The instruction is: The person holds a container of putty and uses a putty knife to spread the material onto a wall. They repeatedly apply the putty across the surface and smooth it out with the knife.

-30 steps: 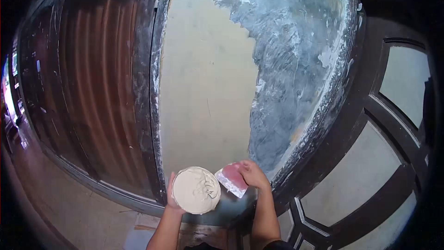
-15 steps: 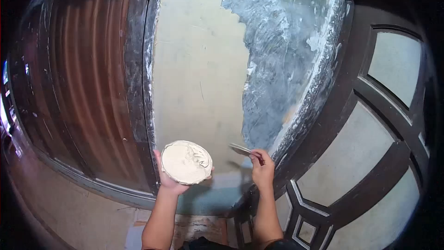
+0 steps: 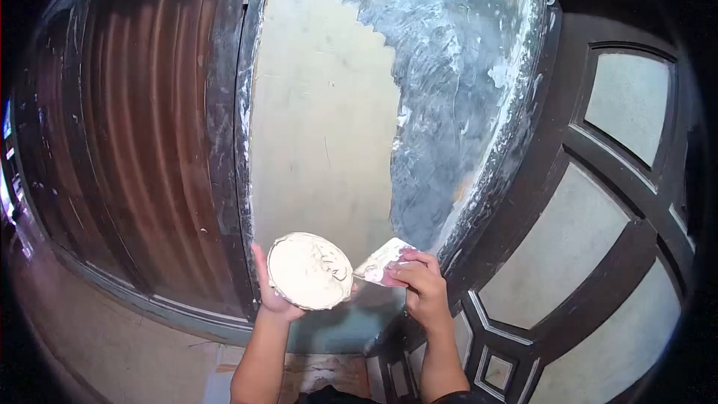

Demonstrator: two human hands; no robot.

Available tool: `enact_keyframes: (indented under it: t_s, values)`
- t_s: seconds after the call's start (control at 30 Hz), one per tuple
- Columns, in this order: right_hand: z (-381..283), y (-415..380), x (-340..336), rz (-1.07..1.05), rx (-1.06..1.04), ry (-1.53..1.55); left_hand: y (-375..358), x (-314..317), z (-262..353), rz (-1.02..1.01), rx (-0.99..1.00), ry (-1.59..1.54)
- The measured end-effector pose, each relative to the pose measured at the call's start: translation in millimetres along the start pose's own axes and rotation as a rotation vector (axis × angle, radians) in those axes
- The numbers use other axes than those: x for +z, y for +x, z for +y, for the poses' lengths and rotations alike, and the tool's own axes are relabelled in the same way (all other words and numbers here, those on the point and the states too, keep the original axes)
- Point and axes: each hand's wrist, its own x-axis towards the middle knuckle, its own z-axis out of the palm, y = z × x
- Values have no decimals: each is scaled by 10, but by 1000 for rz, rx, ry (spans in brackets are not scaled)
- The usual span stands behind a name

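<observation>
My left hand (image 3: 275, 299) is wrapped under a round, shallow container of cream-coloured putty (image 3: 308, 271), tilted so its filled face shows. Swirls and ridges mark the putty on its right side. In my right hand (image 3: 420, 283) is a flat putty scraper (image 3: 382, 260), its face smeared with white. One corner of the scraper comes right up to the container's right rim. Beyond both hands stands a wall, its left part coated smooth and cream (image 3: 321, 120), its right part a rough, patchy grey (image 3: 441, 105).
Dark wood with a reddish-brown rippled panel (image 3: 149, 135) stands to the left. At the right is a dark panelled door (image 3: 553, 247) with pale insets. A pale floor (image 3: 142, 344) runs below, at lower left.
My right hand has turned the scraper from edge-on to face-on and brought its corner left to the container's rim. The container has shifted slightly right and down.
</observation>
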Motion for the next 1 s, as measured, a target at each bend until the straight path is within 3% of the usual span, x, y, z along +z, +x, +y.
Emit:
enact_keyframes:
  t_s: [0.07, 0.1, 0.2, 0.57, 1.0]
  values:
    - [-82, 23, -24, -11, 5, -9, 1, 34, 33, -33, -13, -2]
    - [-115, 28, -27, -30, -10, -8, -1, -2, 23, 93, 23, 1]
    - [-144, 35, 2, -47, -44, -2, 15, -62, 32, 138, 71, 50]
    - [-128, -23, 116, -127, -53, 70, 72, -108, -5, 125, 61, 60]
    - [-203, -68, 153, -3, 28, 160, 118, -311, -135, 161, 33, 80]
